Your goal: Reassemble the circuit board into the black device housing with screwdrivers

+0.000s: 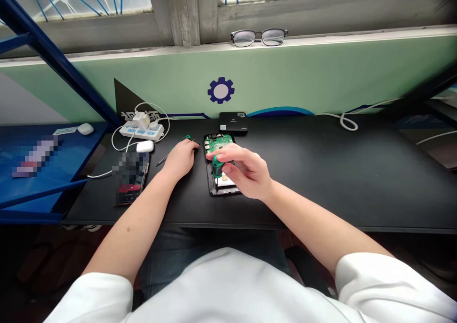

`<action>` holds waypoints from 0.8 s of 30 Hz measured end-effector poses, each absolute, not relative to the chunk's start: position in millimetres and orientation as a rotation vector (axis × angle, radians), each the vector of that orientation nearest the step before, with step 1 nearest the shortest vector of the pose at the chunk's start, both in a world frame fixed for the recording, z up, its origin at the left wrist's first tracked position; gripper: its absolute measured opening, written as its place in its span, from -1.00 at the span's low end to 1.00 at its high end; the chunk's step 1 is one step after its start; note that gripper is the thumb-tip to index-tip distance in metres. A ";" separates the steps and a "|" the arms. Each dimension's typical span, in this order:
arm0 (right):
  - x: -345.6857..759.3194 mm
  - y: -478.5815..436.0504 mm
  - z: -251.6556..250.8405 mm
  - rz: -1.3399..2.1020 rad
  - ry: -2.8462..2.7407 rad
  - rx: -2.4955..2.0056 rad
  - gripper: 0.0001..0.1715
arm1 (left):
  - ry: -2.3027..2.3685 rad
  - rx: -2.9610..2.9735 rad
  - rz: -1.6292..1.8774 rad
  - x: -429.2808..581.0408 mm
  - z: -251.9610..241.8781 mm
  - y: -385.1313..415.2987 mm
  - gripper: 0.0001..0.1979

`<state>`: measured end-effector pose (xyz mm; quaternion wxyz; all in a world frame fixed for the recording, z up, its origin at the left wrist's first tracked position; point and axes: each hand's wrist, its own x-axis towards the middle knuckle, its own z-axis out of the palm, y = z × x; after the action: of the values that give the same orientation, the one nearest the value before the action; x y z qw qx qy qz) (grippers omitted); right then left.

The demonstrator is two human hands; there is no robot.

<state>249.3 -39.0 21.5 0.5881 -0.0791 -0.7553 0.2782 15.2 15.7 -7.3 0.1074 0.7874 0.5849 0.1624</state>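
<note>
My right hand (252, 170) is closed around the green handle of a small screwdriver (217, 167), its index finger laid over the top end. The screwdriver stands nearly upright above an opened black device case (212, 187), its tip near the lower left of the case. Inside the case, a green circuit board (214, 143) shows at the far end and a white part lies nearer me, partly covered by my hand. To the left, my left hand (180, 158) rests loosely on the tabletop. Under it lies a thin tool (162, 160) with a metal shaft and some green, mostly hidden.
Behind the case lies a black cover (233, 123). A white power strip (142, 131) with plugs and cables, a white earbud case (144, 146) and a phone (132, 180) are at left on the black table (339, 170). Glasses (259, 37) sit on the sill.
</note>
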 end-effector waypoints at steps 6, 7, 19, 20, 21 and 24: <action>249.9 -35.2 20.7 0.518 -1.724 -0.252 -0.60 | 1.711 2.318 0.524 13.6 -9.7 17.3 -0.60; 250.6 -36.2 20.6 0.541 -1.725 -0.265 -0.66 | 1.712 2.315 0.528 13.6 -10.1 17.6 -0.60; 248.6 -35.8 17.6 0.444 -1.702 -0.346 -0.59 | 1.726 2.268 0.489 18.4 -8.1 14.0 -0.59; 248.6 -36.2 17.3 0.459 -1.703 -0.339 -0.59 | 1.728 2.269 0.471 18.7 -7.5 13.6 -0.59; 248.7 -37.0 16.9 0.498 -1.708 -0.326 -0.62 | 1.728 2.274 0.456 18.9 -6.9 13.5 -0.59; 248.4 -40.7 15.6 0.689 -1.729 -0.283 -0.70 | 1.727 2.283 0.426 18.6 -5.6 13.9 -0.60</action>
<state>248.4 -40.7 15.6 0.5886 -0.1215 -0.7425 0.2957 18.6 13.9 -5.6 0.1232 0.7828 0.5922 0.1462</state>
